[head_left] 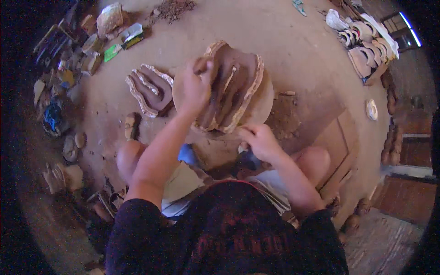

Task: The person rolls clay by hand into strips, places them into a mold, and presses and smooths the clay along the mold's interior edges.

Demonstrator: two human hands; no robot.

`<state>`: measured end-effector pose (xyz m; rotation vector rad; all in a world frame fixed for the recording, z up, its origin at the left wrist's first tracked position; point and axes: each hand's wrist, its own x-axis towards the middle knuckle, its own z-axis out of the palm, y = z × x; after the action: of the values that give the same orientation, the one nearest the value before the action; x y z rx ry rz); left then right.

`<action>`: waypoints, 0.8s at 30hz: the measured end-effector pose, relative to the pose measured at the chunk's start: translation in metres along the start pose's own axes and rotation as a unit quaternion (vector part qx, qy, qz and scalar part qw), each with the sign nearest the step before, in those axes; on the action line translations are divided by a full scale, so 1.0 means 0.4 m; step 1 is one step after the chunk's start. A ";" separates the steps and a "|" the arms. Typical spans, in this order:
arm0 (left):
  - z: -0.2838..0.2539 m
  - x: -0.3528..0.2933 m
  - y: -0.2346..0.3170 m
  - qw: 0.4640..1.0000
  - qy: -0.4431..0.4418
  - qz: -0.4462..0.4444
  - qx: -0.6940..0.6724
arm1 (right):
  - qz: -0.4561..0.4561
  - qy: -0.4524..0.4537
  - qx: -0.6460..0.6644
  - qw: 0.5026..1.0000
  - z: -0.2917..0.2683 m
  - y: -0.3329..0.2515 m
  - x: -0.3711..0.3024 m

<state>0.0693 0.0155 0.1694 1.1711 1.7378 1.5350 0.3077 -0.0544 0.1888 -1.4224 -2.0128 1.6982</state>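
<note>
A large brown clay form (243, 62) with rough, pale raised edges and a short pale ridge in its middle lies on a round, light board (266, 94) in front of me. My left hand (197, 87) is closed at the form's left edge, its fingers curled; what they hold, if anything, is hidden. Beside the form's near right corner, my right hand (262, 141) is pinched, thumb and fingers together, on something too small to make out. To the left of the board, a smaller clay form (153, 103) with similar pale edges rests on the floor.
Crumbled dark clay (284, 117) lies right of the board, with a flat brown panel (337, 142) beyond it. Tubs, stones and a green item (111, 53) crowd the far left. Curved clay pieces (369, 52) are stacked far right, above a small white dish (371, 110).
</note>
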 end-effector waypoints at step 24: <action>0.071 -0.265 -0.241 0.950 0.015 -0.291 -0.111 | -0.132 0.341 0.214 0.906 -0.021 0.377 -0.335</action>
<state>0.1195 -0.0595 0.0547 0.4597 1.6735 1.3323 0.4684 -0.1587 0.1252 -1.2681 -1.2816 1.1860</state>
